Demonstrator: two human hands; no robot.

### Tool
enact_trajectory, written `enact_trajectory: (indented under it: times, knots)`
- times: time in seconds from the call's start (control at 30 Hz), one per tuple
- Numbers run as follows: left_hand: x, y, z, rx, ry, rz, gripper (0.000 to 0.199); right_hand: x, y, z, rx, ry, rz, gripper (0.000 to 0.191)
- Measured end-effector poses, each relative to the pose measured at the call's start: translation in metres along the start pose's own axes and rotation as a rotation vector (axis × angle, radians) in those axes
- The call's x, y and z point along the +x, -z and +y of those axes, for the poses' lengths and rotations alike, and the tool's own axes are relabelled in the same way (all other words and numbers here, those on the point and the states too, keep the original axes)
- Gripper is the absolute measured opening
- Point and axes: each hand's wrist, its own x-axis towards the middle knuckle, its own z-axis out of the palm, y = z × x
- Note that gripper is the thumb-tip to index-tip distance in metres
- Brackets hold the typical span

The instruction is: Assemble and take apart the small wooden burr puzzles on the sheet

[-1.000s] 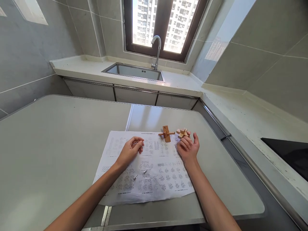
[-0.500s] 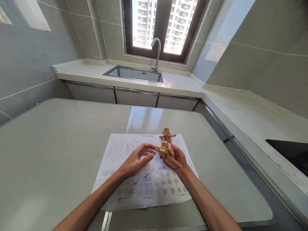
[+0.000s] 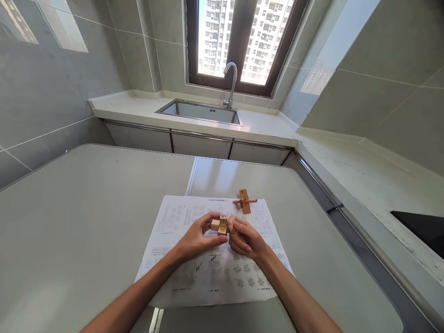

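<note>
A small wooden interlocking block puzzle [image 3: 222,231], built of crossed pale bars, is held just above the paper sheet. Its upright bar carries a dark mark at the top. My left hand [image 3: 201,235] curves around its left side, fingers behind it and thumb along its front lower edge. On the other side, my right hand [image 3: 249,237] pinches the puzzle's right end between thumb and curled fingers, which hide that end. Beyond the hands, a brown wooden piece marked 2 [image 3: 246,206], with thin rods crossing it, lies at the sheet's far edge.
Under my hands, a white sheet [image 3: 166,277] printed with line diagrams covers part of the pale table [image 3: 86,222]. Past the table stands a counter with a steel sink [image 3: 194,115] and a faucet [image 3: 231,85]. Another counter [image 3: 374,175] runs along the right.
The puzzle has moved left and slightly nearer, away from the brown piece. My left hand has closed around it, while my right hand keeps its grip. The view has shifted slightly.
</note>
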Motion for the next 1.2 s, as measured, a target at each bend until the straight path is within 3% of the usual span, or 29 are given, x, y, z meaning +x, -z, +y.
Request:
enact_trajectory:
  times: [0.1, 0.37, 0.6, 0.73, 0.93, 1.2]
  knots:
    - [0.0, 0.005, 0.0, 0.003, 0.007, 0.099, 0.058, 0.004, -0.007, -0.002, -0.025, 0.014, 0.048, 0.023]
    - [0.001, 0.002, 0.007, 0.041, 0.026, 0.239, 0.048, 0.01, -0.012, 0.01, -0.187, 0.009, 0.229, 0.034]
    - [-0.002, 0.004, 0.003, 0.316, -0.026, 0.213, 0.057, 0.014, -0.009, 0.009, -0.226, 0.117, 0.435, 0.041]
    - [-0.005, 0.006, 0.003, 0.513, -0.068, 0.218, 0.056, 0.014, -0.01, 0.011, -0.298, 0.082, 0.418, 0.039]
    - [-0.007, 0.009, 0.005, 0.573, -0.107, 0.244, 0.064, 0.012, -0.009, 0.014, -0.381, 0.069, 0.379, 0.038]
    - [-0.006, 0.015, 0.012, 0.521, -0.168, 0.214, 0.054, 0.007, -0.006, 0.001, -0.431, -0.098, 0.145, 0.043]
